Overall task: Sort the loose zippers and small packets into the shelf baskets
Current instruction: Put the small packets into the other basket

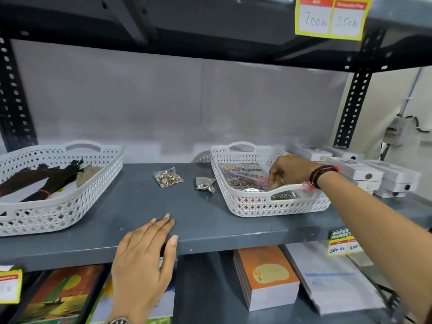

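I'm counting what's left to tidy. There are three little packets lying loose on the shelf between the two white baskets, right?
Not quite: the head view shows two loose packets, not three. One holds gold bits, the other is silvery, both lying on the shelf between the two white baskets.

Left hand (143,256) flat, palm down, fingers (163,224) together and stretched forward, thumb apart to their right. Right hand (291,170) at full arm's reach, wrist bent, fingers (273,180) curled downward, thread bands behind them

Right hand (286,170) reaches into the right basket (245,206) of packets; left hand (142,256) rests flat on the shelf (210,228) edge.
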